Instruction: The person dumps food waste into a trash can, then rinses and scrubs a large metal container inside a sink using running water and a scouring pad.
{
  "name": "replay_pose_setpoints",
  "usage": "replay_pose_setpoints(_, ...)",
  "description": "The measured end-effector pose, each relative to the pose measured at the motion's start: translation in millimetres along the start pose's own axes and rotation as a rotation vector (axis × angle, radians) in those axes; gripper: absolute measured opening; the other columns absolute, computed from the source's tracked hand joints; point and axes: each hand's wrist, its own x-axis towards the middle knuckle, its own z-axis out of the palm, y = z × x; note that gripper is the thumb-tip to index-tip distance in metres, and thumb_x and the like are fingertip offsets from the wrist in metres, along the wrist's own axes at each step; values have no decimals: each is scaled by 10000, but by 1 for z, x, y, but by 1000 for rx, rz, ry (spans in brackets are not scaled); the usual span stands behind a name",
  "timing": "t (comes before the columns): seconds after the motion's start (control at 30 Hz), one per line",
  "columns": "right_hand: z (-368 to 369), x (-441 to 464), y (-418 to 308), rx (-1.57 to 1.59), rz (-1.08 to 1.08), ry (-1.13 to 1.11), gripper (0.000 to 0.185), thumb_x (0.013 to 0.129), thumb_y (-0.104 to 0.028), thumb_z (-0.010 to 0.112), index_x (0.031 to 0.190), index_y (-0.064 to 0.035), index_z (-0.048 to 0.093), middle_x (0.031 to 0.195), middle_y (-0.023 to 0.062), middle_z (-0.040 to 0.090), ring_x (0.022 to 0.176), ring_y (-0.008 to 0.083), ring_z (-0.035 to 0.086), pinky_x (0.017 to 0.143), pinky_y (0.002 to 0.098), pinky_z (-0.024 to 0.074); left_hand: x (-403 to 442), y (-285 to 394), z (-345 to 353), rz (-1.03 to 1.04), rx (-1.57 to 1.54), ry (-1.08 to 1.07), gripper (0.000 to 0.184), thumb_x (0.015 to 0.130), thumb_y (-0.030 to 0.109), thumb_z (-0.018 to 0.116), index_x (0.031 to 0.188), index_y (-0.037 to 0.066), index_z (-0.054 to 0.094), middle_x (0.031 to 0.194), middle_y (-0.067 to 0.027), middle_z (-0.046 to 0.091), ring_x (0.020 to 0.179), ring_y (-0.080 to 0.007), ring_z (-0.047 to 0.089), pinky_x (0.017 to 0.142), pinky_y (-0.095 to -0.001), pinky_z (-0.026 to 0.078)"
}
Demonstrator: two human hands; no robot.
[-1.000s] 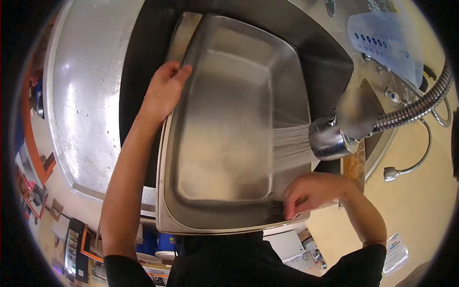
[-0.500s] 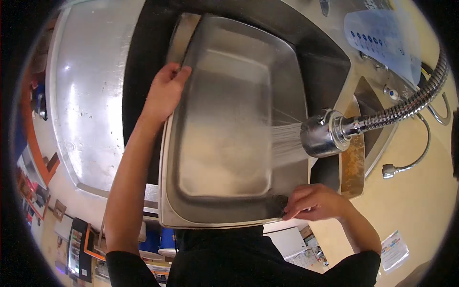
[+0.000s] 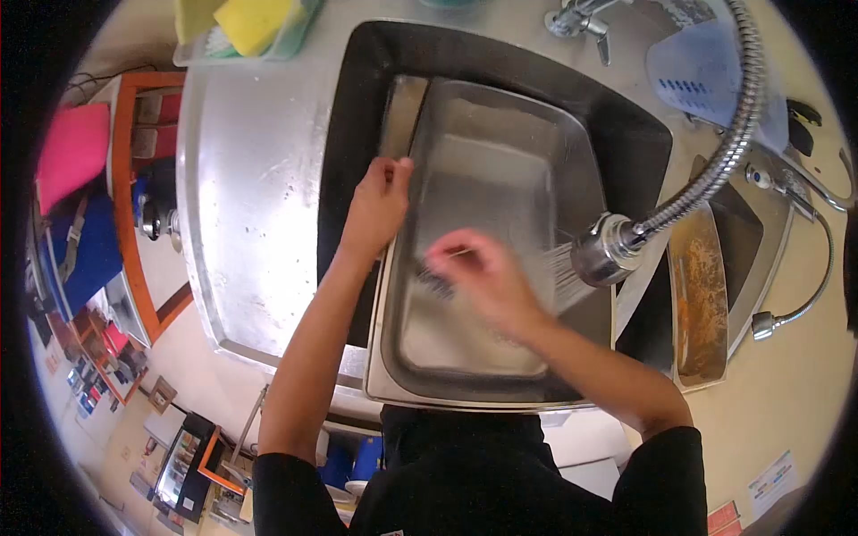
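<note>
A large rectangular stainless steel pan (image 3: 474, 214) sits tilted in the dark sink basin (image 3: 357, 98). My left hand (image 3: 380, 205) is closed on its left rim. Inside the pan, my right hand (image 3: 478, 272) is closed and smeared by motion, near the left inner wall. Beneath its fingers shows a dark, blurred scouring pad (image 3: 435, 284). Water sprays from the chrome spray head (image 3: 603, 255) into the pan at its right side. A second metal pan (image 3: 405, 116) partly shows beyond my left hand, mostly hidden by the large one.
To the left lies the steel drainboard (image 3: 255, 196), with a container of yellow sponges (image 3: 255, 22) at its far end. A pan with brown residue (image 3: 699, 295) stands to the right. A translucent blue measuring jug (image 3: 702, 71) and a tap (image 3: 581, 18) are at the back right.
My right hand has moved from the near right corner of the pan to its left inner side, with the dark pad. My left hand keeps hold of the rim. The camera view has shifted.
</note>
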Motion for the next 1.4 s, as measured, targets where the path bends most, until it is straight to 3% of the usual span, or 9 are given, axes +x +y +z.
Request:
replay_pose_setpoints(0.1,-55,-7,-14,41,122,307,172,934,-134,704,1095,-77,684,1007,16,686,930,141,634,848,312,513,-33,27,-12,568,326,3,556,992,350,631,1399,3,476,1439,-222,507,1317,-326,513,1047,-388,430)
replay_pose_setpoints(0.23,-83,-33,-22,-25,-45,204,278,942,-110,665,1213,-47,647,1084,48,686,997,146,638,905,313,510,-90,90,13,200,-288,-628,449,986,172,592,1407,69,476,1362,-262,535,1232,-380,558,995,-451,476)
replay_pose_setpoints(0.43,-110,-60,-92,304,-295,371,334,967,-116,646,1286,-26,614,1068,61,687,1000,109,628,914,273,482,-93,42,38,404,224,-700,312,1013,184,462,1233,39,630,931,-239,669,948,-360,672,876,-455,511)
replay_pose_setpoints(0.67,-54,-18,-119,-232,-382,-79,255,910,-241,759,1070,-52,697,942,0,690,808,68,625,719,271,510,-80,-1,42,455,538,-789,385,998,361,512,996,19,687,952,-219,695,892,-430,671,818,-519,512)
replay_pose_setpoints(0.83,-42,59,-101,-325,-481,33,261,880,-240,779,1044,-54,698,877,40,684,745,108,617,701,297,503,-59,4,37,269,698,-579,582,983,528,517,983,-36,661,1006,-258,691,824,-453,658,843,-531,489)
replay_pose_setpoints(1.17,-52,55,-86,-400,-640,35,260,956,-282,688,1053,-40,699,813,63,705,707,135,651,651,309,511,-45,-16,36,321,623,-481,417,924,119,561,1323,31,483,1122,-254,662,1098,-430,627,942,-529,468)
replay_pose_setpoints(1.2,-49,33,-97,-365,-576,-31,270,963,-286,678,1055,-32,698,816,58,706,709,129,647,650,303,510,-53,-23,37,440,604,-416,156,896,96,581,1049,70,594,1008,-199,659,951,-428,651,814,-530,518)
replay_pose_setpoints(1.3,-48,-9,-125,-288,-403,-162,289,979,-297,656,1063,-24,700,815,46,702,708,119,640,639,291,504,-71,23,23,708,983,-489,280,895,80,559,1162,69,641,1088,-164,697,1013,-373,661,889,-520,491)
replay_pose_setpoints(1.4,-48,-14,-120,-279,-406,-187,295,987,-306,643,1072,-30,705,793,36,684,696,118,626,626,291,495,-71,9,17,542,870,-805,218,894,139,615,1092,78,684,1062,-134,701,1008,-306,660,898,-482,501)
